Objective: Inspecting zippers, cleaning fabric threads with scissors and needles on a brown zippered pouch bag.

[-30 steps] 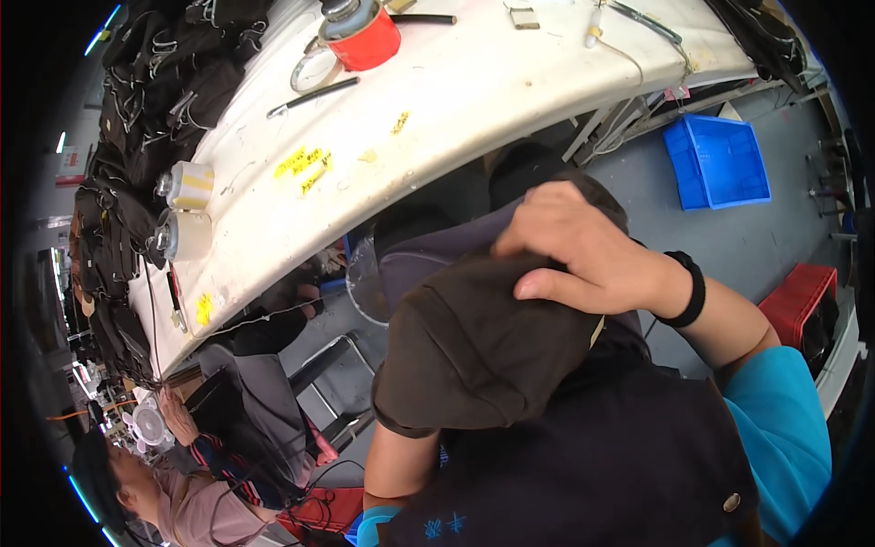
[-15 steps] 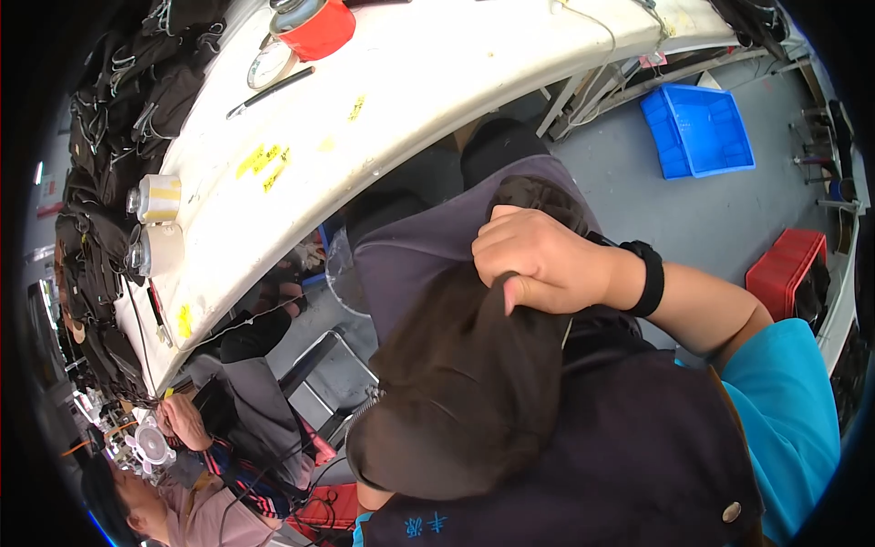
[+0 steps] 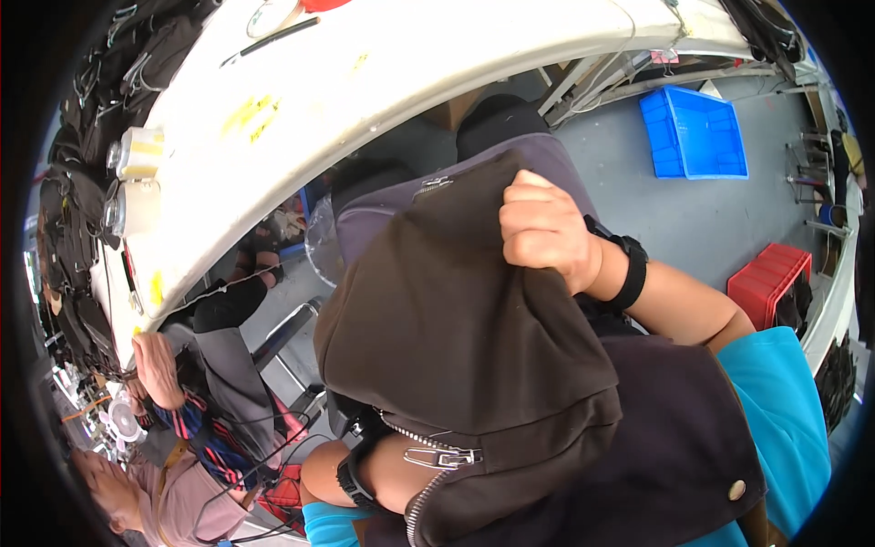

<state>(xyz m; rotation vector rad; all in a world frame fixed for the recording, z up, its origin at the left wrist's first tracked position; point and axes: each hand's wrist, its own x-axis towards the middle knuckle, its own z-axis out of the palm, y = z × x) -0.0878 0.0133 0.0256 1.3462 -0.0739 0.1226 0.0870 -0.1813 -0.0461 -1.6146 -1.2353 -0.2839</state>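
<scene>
Head view: right hand (image 3: 550, 230) tight on bag (image 3: 447, 319); left hand hidden inside

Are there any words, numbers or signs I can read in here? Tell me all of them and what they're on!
None can be read clearly.
Yellow patches on the white table: dark marks on them, too blurred to read.
Pale container at the table's left edge: too small to make out any writing.
Dark brown bag: no lettering shows on the side in view.
Blue crate: no lettering I can make out.
</scene>
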